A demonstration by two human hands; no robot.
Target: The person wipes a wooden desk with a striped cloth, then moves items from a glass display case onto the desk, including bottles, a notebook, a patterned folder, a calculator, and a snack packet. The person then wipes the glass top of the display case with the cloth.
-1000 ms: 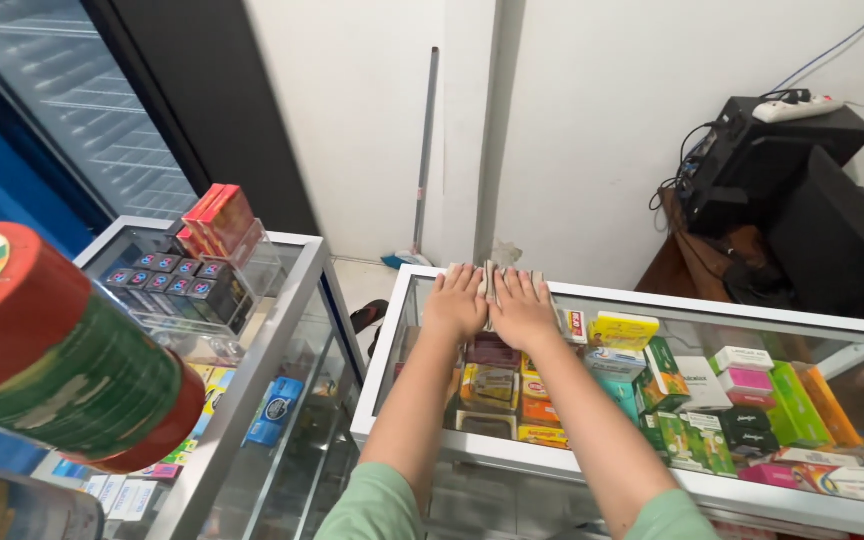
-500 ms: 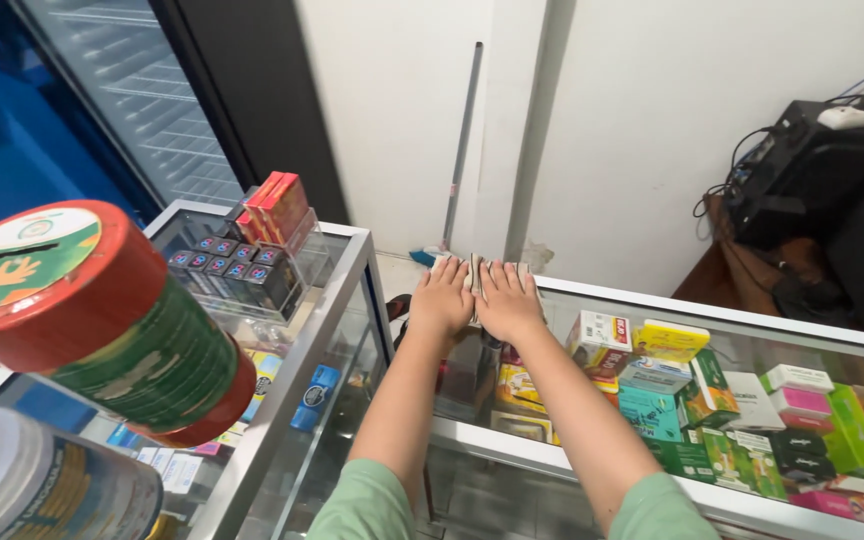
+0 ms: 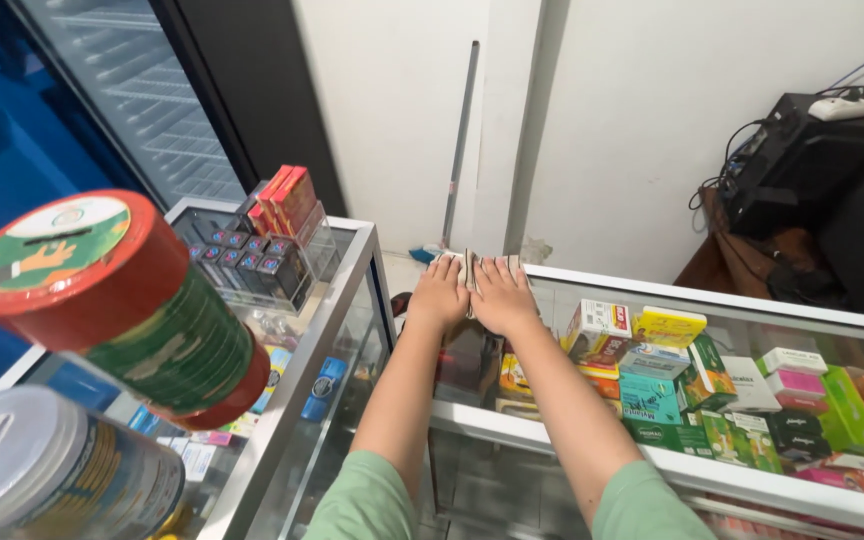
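My left hand (image 3: 439, 295) and my right hand (image 3: 502, 298) lie palm down, side by side, at the far left corner of a glass display case (image 3: 722, 299). Both press on a small pale stack of flat pieces (image 3: 469, 264). Only a strip of the stack shows between the hands and past the fingertips; what it is made of I cannot tell. The fingers are stretched out flat, not curled around anything. Under the glass stand several coloured small cartons (image 3: 672, 385).
A second glass case (image 3: 324, 325) stands to the left, carrying a clear tray of small dark boxes (image 3: 252, 268) and red packs (image 3: 287, 193). A red and green tin (image 3: 122, 300) and a silver can (image 3: 52, 470) loom close at the left. Black equipment (image 3: 812, 180) sits at the right.
The view has swung to the right and a little closer, so the tins fill more of the left side. Both hands stay flat on the pale stack at the case corner.
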